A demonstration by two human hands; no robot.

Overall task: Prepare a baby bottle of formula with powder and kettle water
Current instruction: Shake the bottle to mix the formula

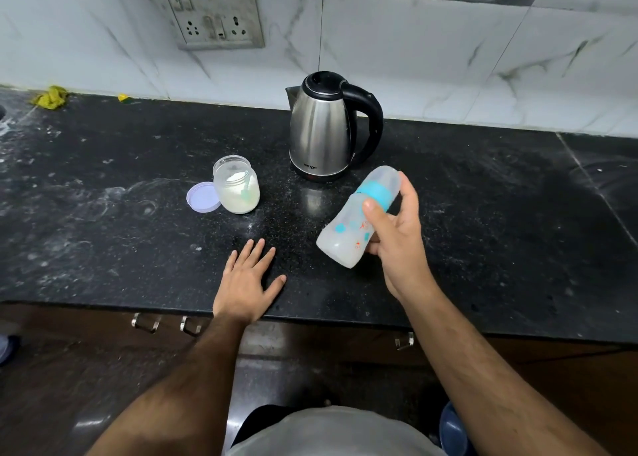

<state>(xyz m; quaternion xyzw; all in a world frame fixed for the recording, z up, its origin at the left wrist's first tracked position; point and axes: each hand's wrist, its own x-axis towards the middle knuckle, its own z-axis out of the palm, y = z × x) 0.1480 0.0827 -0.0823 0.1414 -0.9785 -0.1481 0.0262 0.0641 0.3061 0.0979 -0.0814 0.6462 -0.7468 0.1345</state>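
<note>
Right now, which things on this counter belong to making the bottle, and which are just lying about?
Belong to the job:
baby bottle, gripped tilted by the right hand
kettle
open powder jar with a scoop inside
jar lid, beside the jar

Just lying about:
yellow cloth by the wall
small yellow scrap
wall sockets

The left hand rests flat on the counter.

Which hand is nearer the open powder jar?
Left. The left hand lies flat on the counter just in front of the powder jar; the right hand holds the baby bottle farther right.
</note>
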